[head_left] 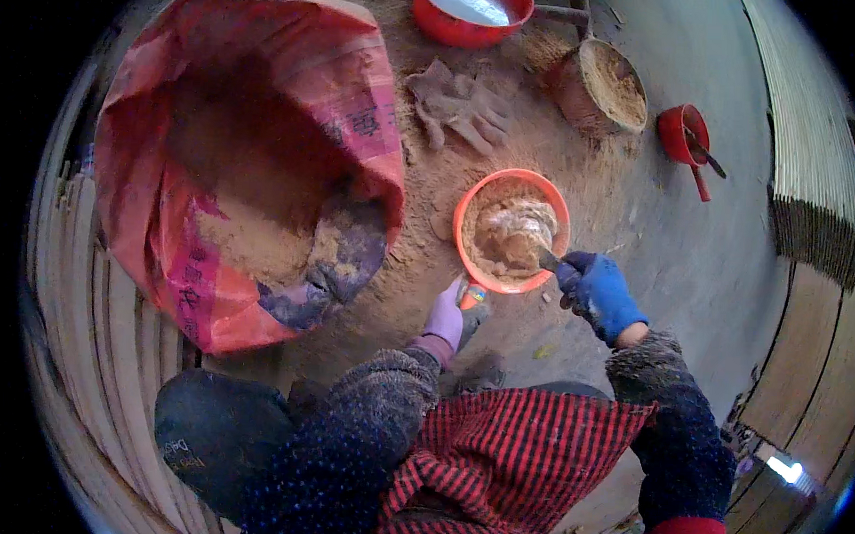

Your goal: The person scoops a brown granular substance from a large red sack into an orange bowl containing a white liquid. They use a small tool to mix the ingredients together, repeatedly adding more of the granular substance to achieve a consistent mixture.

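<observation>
A: Orange bowl [511,230] of sawdust mix is set on the floor just beside the red sack [252,157]; its rim is pinched by the left hand [445,317], so it's steadied.

B: A tool's handle is gripped by the closed right hand [596,290], blade [546,256] sunk in the mix.

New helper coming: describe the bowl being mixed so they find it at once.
Right of the big red woven sack of sawdust sits a round orange plastic bowl of wet tan mash. Unlike the red basin of pale liquid beyond, a blue-gloved right hand stirs it.
</observation>
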Available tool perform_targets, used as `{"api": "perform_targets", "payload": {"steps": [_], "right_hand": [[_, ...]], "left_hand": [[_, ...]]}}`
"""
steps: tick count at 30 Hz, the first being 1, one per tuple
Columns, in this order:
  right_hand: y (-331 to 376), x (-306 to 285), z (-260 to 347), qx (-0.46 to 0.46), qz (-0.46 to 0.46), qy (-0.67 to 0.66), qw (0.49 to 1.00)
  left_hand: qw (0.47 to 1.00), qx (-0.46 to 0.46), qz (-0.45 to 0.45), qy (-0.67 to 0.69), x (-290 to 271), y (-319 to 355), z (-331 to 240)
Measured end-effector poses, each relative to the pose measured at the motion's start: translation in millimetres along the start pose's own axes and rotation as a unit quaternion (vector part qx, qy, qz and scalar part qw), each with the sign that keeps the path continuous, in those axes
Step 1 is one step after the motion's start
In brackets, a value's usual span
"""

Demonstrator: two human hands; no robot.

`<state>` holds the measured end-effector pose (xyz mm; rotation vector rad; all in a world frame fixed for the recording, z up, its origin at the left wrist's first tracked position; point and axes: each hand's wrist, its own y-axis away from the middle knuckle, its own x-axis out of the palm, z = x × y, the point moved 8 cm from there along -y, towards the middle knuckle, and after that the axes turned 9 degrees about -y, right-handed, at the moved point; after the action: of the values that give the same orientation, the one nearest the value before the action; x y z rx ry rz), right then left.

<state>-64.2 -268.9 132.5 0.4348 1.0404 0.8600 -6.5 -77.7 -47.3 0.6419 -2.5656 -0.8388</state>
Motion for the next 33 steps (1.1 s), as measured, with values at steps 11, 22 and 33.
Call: {"api": "perform_targets", "payload": {"steps": [11, 22, 33], "right_hand": [[-45.5, 65.0, 61.6, -0.335, 0.060, 0.232, 0.911], [5.4, -8.8, -8.9, -0.107, -0.051, 0.383, 0.916], [-32.2, 51.0, 8.9, -0.276, -0.019, 0.403, 0.872]], "left_hand": [[0.998, 0.030, 0.019, 0.043, 27.7, -15.6, 8.7], [1.000, 0.021, 0.011, 0.007, 21.0, -10.8, 11.5], [1.000, -0.007, 0.007, 0.017, 9.5, -17.6, 20.3]]}}
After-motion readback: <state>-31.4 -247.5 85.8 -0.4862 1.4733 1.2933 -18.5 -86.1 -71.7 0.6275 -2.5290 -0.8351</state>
